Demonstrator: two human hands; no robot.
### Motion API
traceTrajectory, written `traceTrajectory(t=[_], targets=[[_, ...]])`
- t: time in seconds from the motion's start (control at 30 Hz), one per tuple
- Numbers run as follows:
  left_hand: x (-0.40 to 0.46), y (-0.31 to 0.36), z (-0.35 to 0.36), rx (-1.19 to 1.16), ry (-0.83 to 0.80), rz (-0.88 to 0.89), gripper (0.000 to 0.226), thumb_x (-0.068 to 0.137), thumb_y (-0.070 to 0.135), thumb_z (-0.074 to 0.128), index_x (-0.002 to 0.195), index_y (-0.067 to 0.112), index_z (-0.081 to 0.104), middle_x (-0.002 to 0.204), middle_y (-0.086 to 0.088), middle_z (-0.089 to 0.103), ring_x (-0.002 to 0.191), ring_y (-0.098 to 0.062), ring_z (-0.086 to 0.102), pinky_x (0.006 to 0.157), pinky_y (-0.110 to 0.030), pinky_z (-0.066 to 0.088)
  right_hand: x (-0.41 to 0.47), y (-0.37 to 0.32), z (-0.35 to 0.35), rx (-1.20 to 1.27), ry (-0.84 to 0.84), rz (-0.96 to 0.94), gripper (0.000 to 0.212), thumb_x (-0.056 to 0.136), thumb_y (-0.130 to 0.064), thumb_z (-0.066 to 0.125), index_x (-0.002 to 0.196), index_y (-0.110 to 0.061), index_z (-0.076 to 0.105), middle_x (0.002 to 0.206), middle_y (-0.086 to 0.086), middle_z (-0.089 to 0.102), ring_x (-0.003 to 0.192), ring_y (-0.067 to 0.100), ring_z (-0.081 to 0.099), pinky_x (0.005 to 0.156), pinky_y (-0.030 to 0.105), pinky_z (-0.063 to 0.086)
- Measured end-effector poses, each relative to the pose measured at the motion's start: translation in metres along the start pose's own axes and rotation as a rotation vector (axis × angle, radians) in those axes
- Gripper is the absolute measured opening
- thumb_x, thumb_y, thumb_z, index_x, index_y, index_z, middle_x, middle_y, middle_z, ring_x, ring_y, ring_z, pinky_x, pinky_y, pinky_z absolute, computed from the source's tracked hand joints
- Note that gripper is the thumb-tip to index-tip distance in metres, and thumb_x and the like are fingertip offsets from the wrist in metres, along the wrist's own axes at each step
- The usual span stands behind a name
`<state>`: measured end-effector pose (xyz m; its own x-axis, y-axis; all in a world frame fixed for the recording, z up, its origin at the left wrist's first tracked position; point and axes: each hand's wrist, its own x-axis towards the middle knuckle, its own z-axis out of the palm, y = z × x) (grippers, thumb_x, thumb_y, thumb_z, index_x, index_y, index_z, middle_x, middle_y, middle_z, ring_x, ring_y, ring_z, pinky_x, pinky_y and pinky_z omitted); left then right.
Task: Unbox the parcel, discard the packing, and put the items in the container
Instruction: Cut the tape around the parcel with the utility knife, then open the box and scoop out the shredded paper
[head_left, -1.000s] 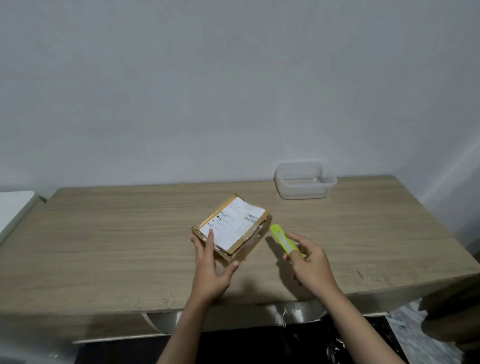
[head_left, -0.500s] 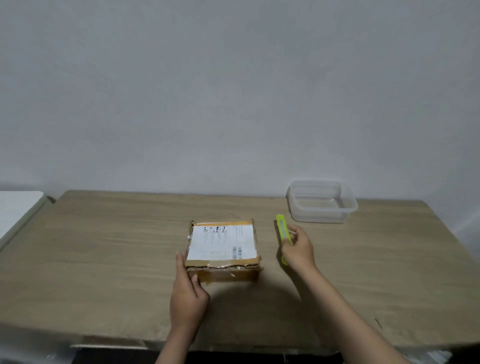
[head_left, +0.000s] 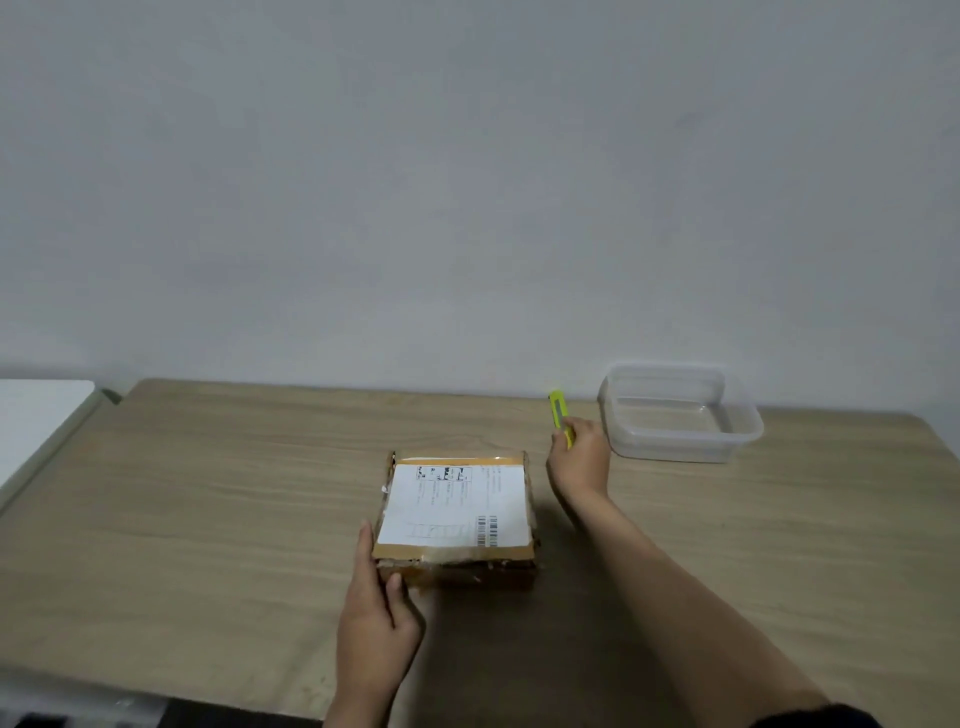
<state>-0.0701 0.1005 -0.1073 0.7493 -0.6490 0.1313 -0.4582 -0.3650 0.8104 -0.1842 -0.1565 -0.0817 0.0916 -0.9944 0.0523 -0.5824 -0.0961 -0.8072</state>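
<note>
A flat brown cardboard parcel (head_left: 457, 514) with a white shipping label and tan tape lies flat in the middle of the wooden table (head_left: 208, 519). My left hand (head_left: 376, 618) holds its near left corner, fingers along the left side and thumb on the front edge. My right hand (head_left: 581, 457) is past the parcel's far right corner and grips a yellow-green utility knife (head_left: 558, 413), which points away from me. A clear plastic container (head_left: 678, 413) stands empty at the back right, just right of the knife hand.
A plain grey wall rises behind the table. A white surface (head_left: 36, 421) adjoins the table at the far left, across a narrow gap. The table's near edge runs along the bottom left.
The parcel has been turned square to me and laid flat. My right hand carried the knife from the parcel's near right side to beyond its far right corner, close to the container.
</note>
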Motion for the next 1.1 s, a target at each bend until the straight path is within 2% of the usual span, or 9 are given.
traceTrajectory(t=[0.13, 0.33, 0.43, 0.53, 0.63, 0.73, 0.93, 1.0, 1.1], targets=[[0.0, 0.004, -0.003, 0.002, -0.009, 0.009, 0.068, 0.091, 0.011, 0.048, 0.148, 0.031, 0.017, 0.147, -0.001, 0.042, 0.124, -0.027, 0.052, 0.091, -0.035, 0.047, -0.014, -0.002, -0.012, -0.027, -0.043, -0.073, 0.032, 0.087, -0.004, 0.052, 0.117, 0.002, 0.06, 0.124, 0.021, 0.059, 0.12, 0.033, 0.051, 0.103, 0.034, 0.037], [0.001, 0.009, -0.006, -0.024, -0.045, -0.002, 0.066, 0.093, 0.009, 0.043, 0.149, 0.03, 0.015, 0.151, 0.0, 0.036, 0.133, -0.024, 0.043, 0.102, -0.04, 0.043, -0.089, -0.032, -0.057, 0.149, -0.209, -0.227, 0.026, 0.086, -0.019, 0.061, 0.111, -0.018, 0.065, 0.109, -0.006, 0.063, 0.101, 0.001, 0.057, 0.094, 0.023, 0.047], [0.001, 0.015, -0.01, -0.061, -0.071, -0.009, 0.064, 0.09, 0.02, 0.036, 0.149, 0.028, 0.013, 0.154, 0.002, 0.03, 0.139, -0.02, 0.034, 0.109, -0.039, 0.036, -0.119, -0.035, -0.069, 0.023, -0.502, -0.293, 0.058, 0.073, -0.032, 0.077, 0.126, -0.028, 0.056, 0.123, -0.015, 0.043, 0.11, -0.008, 0.042, 0.093, 0.003, 0.032], [-0.002, 0.018, -0.016, -0.119, -0.105, -0.011, 0.068, 0.084, 0.024, 0.035, 0.149, 0.032, 0.013, 0.154, 0.005, 0.029, 0.138, -0.017, 0.035, 0.108, -0.042, 0.037, -0.128, -0.028, -0.067, -0.074, -0.625, -0.283, 0.078, 0.062, -0.032, 0.085, 0.132, -0.029, 0.052, 0.138, -0.01, 0.031, 0.127, 0.0, 0.032, 0.103, 0.009, 0.023], [-0.005, 0.023, -0.023, -0.169, -0.145, -0.04, 0.075, 0.077, 0.024, 0.049, 0.145, 0.038, 0.019, 0.147, 0.006, 0.042, 0.131, -0.015, 0.044, 0.105, -0.037, 0.041, -0.129, -0.03, -0.063, -0.083, -0.511, -0.294, 0.055, 0.066, -0.021, 0.083, 0.118, -0.019, 0.065, 0.135, 0.002, 0.046, 0.124, 0.009, 0.045, 0.098, 0.005, 0.027], [-0.009, 0.023, -0.027, -0.272, -0.14, -0.026, 0.071, 0.074, 0.028, 0.067, 0.137, 0.034, 0.034, 0.129, 0.009, 0.058, 0.117, -0.006, 0.055, 0.1, -0.035, 0.047, -0.135, -0.032, -0.069, -0.11, -0.428, -0.297, 0.039, 0.07, -0.027, 0.08, 0.107, -0.019, 0.071, 0.117, 0.002, 0.063, 0.108, 0.014, 0.059, 0.095, 0.018, 0.043], [-0.022, 0.023, -0.032, -0.311, -0.182, 0.022, 0.068, 0.071, 0.035, 0.077, 0.129, 0.027, 0.044, 0.124, 0.007, 0.059, 0.117, -0.006, 0.056, 0.1, -0.039, 0.047, -0.14, -0.045, -0.095, 0.036, -0.228, -0.204, 0.014, 0.078, -0.033, 0.072, 0.088, -0.022, 0.072, 0.08, -0.005, 0.071, 0.074, 0.01, 0.063, 0.071, 0.022, 0.048], [-0.026, 0.023, -0.034, -0.299, -0.182, 0.019, 0.063, 0.072, 0.038, 0.075, 0.126, 0.03, 0.044, 0.121, 0.009, 0.061, 0.114, -0.006, 0.058, 0.098, -0.04, 0.048, -0.132, -0.054, -0.097, 0.128, -0.159, -0.148, 0.019, 0.082, -0.036, 0.068, 0.091, -0.019, 0.069, 0.068, -0.002, 0.063, 0.06, 0.011, 0.055, 0.056, 0.015, 0.041], [-0.028, 0.023, -0.035, -0.293, -0.173, -0.014, 0.059, 0.071, 0.038, 0.075, 0.121, 0.033, 0.044, 0.115, 0.009, 0.064, 0.108, -0.006, 0.061, 0.095, -0.041, 0.05, -0.12, -0.065, -0.095, 0.282, -0.088, -0.052, 0.033, 0.086, -0.037, 0.062, 0.109, -0.014, 0.062, 0.085, 0.005, 0.067, 0.069, 0.009, 0.057, 0.059, 0.016, 0.043]])
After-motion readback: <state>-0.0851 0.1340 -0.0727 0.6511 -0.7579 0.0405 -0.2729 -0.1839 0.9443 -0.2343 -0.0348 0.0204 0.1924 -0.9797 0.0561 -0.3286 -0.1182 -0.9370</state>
